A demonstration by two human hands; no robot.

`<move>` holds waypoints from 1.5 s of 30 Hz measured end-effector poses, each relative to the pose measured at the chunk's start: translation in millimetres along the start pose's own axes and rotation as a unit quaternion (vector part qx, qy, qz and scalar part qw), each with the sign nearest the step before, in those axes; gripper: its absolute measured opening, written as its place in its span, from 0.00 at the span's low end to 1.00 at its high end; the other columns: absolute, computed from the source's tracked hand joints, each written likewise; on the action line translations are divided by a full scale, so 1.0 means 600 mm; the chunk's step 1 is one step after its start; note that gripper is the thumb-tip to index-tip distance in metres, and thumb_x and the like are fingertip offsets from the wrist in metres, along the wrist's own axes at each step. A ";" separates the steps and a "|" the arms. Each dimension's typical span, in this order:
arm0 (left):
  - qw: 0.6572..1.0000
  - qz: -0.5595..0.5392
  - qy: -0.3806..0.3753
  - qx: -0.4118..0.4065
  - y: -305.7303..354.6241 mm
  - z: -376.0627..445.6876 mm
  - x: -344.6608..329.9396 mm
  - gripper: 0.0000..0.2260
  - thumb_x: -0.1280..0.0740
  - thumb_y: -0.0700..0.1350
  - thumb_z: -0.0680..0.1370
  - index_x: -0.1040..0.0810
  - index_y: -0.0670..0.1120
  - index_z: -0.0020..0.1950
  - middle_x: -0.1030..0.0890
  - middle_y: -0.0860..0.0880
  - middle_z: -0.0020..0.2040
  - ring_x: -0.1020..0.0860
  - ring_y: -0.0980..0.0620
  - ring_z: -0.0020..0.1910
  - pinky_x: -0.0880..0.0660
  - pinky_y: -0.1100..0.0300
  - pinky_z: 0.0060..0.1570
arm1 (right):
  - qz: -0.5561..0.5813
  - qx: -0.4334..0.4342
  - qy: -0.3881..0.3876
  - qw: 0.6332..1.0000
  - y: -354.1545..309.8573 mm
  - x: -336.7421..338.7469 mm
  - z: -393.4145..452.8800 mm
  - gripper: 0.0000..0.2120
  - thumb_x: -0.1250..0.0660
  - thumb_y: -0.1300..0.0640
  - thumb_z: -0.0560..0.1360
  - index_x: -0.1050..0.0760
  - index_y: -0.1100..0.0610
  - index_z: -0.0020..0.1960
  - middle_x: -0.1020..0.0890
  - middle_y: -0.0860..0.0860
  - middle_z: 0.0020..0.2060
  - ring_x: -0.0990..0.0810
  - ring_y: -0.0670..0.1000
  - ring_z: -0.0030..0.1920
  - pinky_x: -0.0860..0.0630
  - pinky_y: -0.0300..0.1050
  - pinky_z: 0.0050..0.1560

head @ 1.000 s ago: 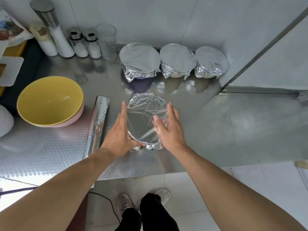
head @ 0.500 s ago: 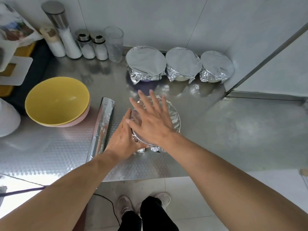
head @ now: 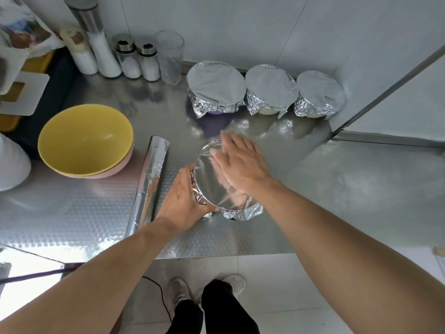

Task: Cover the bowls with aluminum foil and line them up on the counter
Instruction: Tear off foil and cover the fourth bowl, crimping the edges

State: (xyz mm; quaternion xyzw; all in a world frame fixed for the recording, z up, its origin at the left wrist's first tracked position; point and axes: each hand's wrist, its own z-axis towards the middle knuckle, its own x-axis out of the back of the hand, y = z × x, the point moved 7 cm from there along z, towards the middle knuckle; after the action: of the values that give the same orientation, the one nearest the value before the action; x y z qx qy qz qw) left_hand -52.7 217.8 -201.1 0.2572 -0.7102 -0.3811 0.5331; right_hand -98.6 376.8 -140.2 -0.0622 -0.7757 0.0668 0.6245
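Observation:
A foil-covered bowl (head: 212, 186) stands on the steel counter (head: 337, 189) in front of me. My left hand (head: 183, 196) grips its left side, fingers curled on the crimped foil. My right hand (head: 240, 162) lies flat, fingers spread, on the right half of the foil top. Three foil-covered bowls stand in a row along the back wall: a large one (head: 216, 88), a middle one (head: 271, 89) and a right one (head: 319, 92). A roll of aluminum foil (head: 150, 182) lies just left of my left hand. A yellow bowl (head: 84, 138) stacked in a pink bowl (head: 125, 162) is uncovered at the left.
Salt shakers (head: 137, 59), a tall grinder (head: 96, 37) and a glass (head: 169, 56) stand at the back left. A white object (head: 12, 165) sits at the left edge. A steel partition edge (head: 385, 75) bounds the right. The counter's front edge (head: 216, 255) is near my body.
My right hand went from the bowl's right side onto the foil top, then slid to its right half. The left hand stayed gripping the left side.

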 end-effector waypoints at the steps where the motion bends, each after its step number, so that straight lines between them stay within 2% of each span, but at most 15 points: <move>1: 1.000 -0.001 0.002 0.002 -0.001 0.000 0.001 0.53 0.14 0.58 0.60 0.41 0.49 0.77 0.29 0.53 0.69 0.31 0.56 0.69 0.40 0.69 0.63 | 0.013 -0.011 0.005 1.000 0.015 0.000 -0.006 0.33 0.58 0.37 0.84 0.52 0.54 0.83 0.47 0.51 0.82 0.50 0.52 0.82 0.53 0.53 0.81; 5: 1.000 -0.008 0.009 -0.001 0.009 -0.005 -0.001 0.50 0.15 0.58 0.61 0.40 0.50 0.75 0.31 0.57 0.64 0.34 0.62 0.62 0.38 0.66 0.62 | 0.088 -0.069 0.063 0.992 0.054 0.000 -0.058 0.36 0.53 0.37 0.84 0.54 0.58 0.83 0.51 0.53 0.83 0.56 0.50 0.82 0.60 0.47 0.81; 8: 1.000 -0.018 0.023 -0.004 0.015 -0.005 -0.009 0.46 0.15 0.56 0.63 0.37 0.49 0.72 0.30 0.57 0.63 0.32 0.61 0.61 0.35 0.66 0.60 | 0.084 -0.088 0.134 0.983 0.030 -0.008 -0.109 0.40 0.53 0.31 0.80 0.53 0.55 0.83 0.54 0.51 0.83 0.59 0.53 0.82 0.63 0.54 0.80; 15: 0.999 -0.028 0.042 -0.016 0.036 -0.007 -0.021 0.43 0.18 0.56 0.66 0.37 0.48 0.73 0.30 0.58 0.64 0.31 0.61 0.60 0.35 0.68 0.56 | 0.094 -0.058 0.248 0.962 0.020 -0.019 -0.119 0.36 0.46 0.35 0.81 0.42 0.56 0.81 0.44 0.55 0.82 0.48 0.58 0.82 0.49 0.63 0.79; 20: 0.998 -0.026 0.050 -0.011 0.037 -0.005 -0.022 0.44 0.17 0.55 0.65 0.37 0.47 0.73 0.27 0.53 0.66 0.29 0.59 0.60 0.30 0.63 0.60 | 0.080 -0.031 0.200 0.976 0.019 -0.007 -0.109 0.36 0.49 0.33 0.80 0.42 0.52 0.81 0.44 0.52 0.82 0.50 0.55 0.82 0.56 0.60 0.81; 24: 0.999 -0.018 0.035 -0.004 0.033 -0.004 -0.019 0.46 0.16 0.57 0.64 0.38 0.49 0.74 0.28 0.54 0.65 0.29 0.57 0.61 0.32 0.62 0.59 | 0.095 0.071 0.218 0.969 0.001 0.056 -0.035 0.18 0.40 0.48 0.83 0.21 0.52 0.68 0.21 0.50 0.69 0.27 0.55 0.71 0.38 0.55 0.76; 26: 1.000 -0.003 0.026 0.000 0.035 -0.005 -0.018 0.46 0.16 0.57 0.65 0.39 0.49 0.74 0.27 0.52 0.65 0.29 0.57 0.60 0.33 0.63 0.58 | 0.128 0.114 0.179 0.969 -0.010 0.076 0.013 0.12 0.35 0.52 0.82 0.16 0.52 0.59 0.15 0.49 0.58 0.20 0.54 0.62 0.31 0.51 0.69; 30: 0.999 0.015 0.029 0.000 0.039 -0.002 -0.013 0.44 0.17 0.57 0.66 0.37 0.47 0.73 0.26 0.50 0.66 0.27 0.52 0.63 0.34 0.65 0.57 | 0.156 0.101 0.052 0.981 -0.007 0.050 0.064 0.11 0.34 0.48 0.81 0.14 0.50 0.53 0.12 0.48 0.46 0.16 0.51 0.48 0.22 0.52 0.53; 35: 0.999 0.038 0.024 0.003 0.035 -0.003 -0.016 0.44 0.17 0.57 0.66 0.37 0.46 0.73 0.26 0.49 0.65 0.26 0.48 0.65 0.33 0.63 0.62 | 0.176 0.079 0.085 0.977 0.031 0.042 0.060 0.12 0.35 0.47 0.82 0.15 0.49 0.56 0.13 0.44 0.48 0.15 0.46 0.47 0.19 0.52 0.51; 37: 0.999 0.041 -0.013 0.014 0.038 -0.005 -0.020 0.52 0.17 0.59 0.63 0.43 0.48 0.78 0.31 0.49 0.74 0.33 0.48 0.75 0.37 0.60 0.72 | 0.189 0.071 0.105 0.974 0.049 0.047 0.052 0.11 0.34 0.47 0.81 0.15 0.49 0.56 0.13 0.44 0.49 0.15 0.45 0.48 0.19 0.50 0.52; 38: 0.997 0.040 -0.055 0.027 0.038 -0.009 -0.024 0.61 0.17 0.63 0.61 0.52 0.51 0.82 0.41 0.51 0.81 0.43 0.47 0.81 0.44 0.56 0.78 | 0.202 0.070 0.109 0.971 0.054 0.049 0.046 0.11 0.34 0.47 0.81 0.15 0.49 0.57 0.13 0.43 0.49 0.16 0.44 0.48 0.19 0.49 0.53; 40: 0.993 0.037 -0.111 0.031 0.040 -0.019 -0.023 0.72 0.24 0.76 0.56 0.70 0.57 0.81 0.63 0.57 0.81 0.65 0.52 0.81 0.60 0.53 0.78 | 0.215 0.069 0.114 0.967 0.062 0.047 0.040 0.12 0.34 0.46 0.81 0.15 0.49 0.57 0.13 0.42 0.49 0.16 0.41 0.48 0.19 0.48 0.52; 41: 0.994 0.031 -0.102 0.005 0.049 -0.020 -0.011 0.71 0.30 0.82 0.55 0.73 0.56 0.80 0.67 0.56 0.81 0.70 0.55 0.79 0.64 0.54 0.78 | 0.217 0.066 0.118 0.967 0.064 0.045 0.038 0.12 0.34 0.46 0.81 0.15 0.48 0.57 0.13 0.42 0.49 0.16 0.41 0.47 0.19 0.47 0.52; 43: 0.994 0.051 -0.044 -0.085 0.081 -0.014 0.023 0.66 0.40 0.85 0.61 0.69 0.48 0.82 0.64 0.50 0.83 0.68 0.57 0.80 0.65 0.56 0.79 | 0.219 0.062 0.115 0.967 0.063 0.038 0.039 0.11 0.34 0.46 0.81 0.15 0.47 0.57 0.13 0.40 0.48 0.17 0.40 0.45 0.19 0.47 0.51; 45: 0.971 0.150 -0.018 -0.187 0.126 0.005 0.028 0.63 0.42 0.83 0.66 0.63 0.42 0.83 0.60 0.44 0.84 0.62 0.51 0.83 0.62 0.50 0.81 | 0.227 0.055 0.112 0.966 0.063 0.037 0.040 0.10 0.34 0.47 0.81 0.15 0.46 0.56 0.14 0.39 0.43 0.18 0.41 0.41 0.19 0.47 0.47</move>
State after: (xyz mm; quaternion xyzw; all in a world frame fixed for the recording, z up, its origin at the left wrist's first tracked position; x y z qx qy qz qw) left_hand -57.3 249.0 -130.6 0.0365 -0.6667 -0.4273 0.6096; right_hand -126.1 417.6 -131.1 -0.2095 -0.6615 0.2419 0.6783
